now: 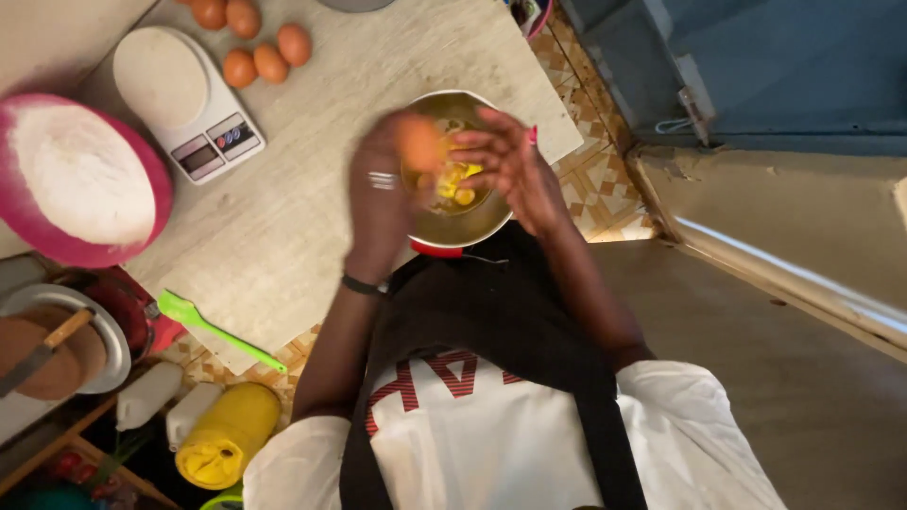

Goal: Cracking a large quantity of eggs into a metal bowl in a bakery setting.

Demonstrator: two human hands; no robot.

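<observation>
A metal bowl [470,98] with several egg yolks [459,189] in it stands at the near edge of the pale counter [312,161]. My left hand [378,198], with rings and a dark wristband, grips a brown egg [419,142] over the bowl; the egg is blurred by motion. My right hand [515,165] hovers over the bowl's right side. Its fingers are spread and reach toward the egg, and whether they touch it I cannot tell.
Several brown eggs [255,42] lie at the back of the counter beside a white kitchen scale [184,99]. A pink bowl of flour [80,179] sits at the left. A green spatula [213,329] lies near the counter's edge, with a yellow container [227,434] below it.
</observation>
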